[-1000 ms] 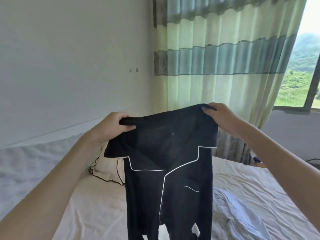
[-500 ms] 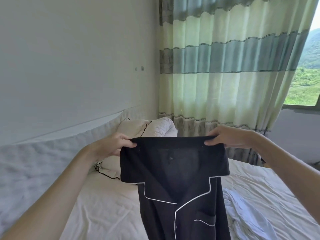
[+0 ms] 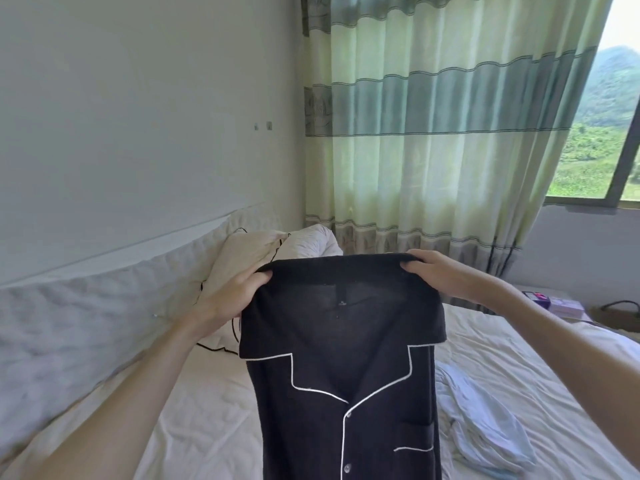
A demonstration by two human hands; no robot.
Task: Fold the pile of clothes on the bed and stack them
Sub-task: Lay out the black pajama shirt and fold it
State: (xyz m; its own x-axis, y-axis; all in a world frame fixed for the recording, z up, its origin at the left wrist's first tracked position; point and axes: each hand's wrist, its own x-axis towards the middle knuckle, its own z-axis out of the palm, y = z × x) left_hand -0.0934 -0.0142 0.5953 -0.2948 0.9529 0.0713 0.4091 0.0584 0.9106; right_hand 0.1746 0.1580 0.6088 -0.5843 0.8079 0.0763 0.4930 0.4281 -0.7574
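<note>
So that it hangs flat for folding, the black shirt (image 3: 346, 358) is being held up between the left hand (image 3: 235, 296) and right hand (image 3: 446, 275) — both pinching its top corners — above the bed (image 3: 207, 427).

I count two hands: left hand (image 3: 232, 299) and right hand (image 3: 446, 276). One black shirt (image 3: 346, 368) with white piping, one pale blue garment (image 3: 485, 424) on the one bed (image 3: 214, 417), two pillows (image 3: 249, 258) far left, one striped curtain (image 3: 443, 126).
</note>
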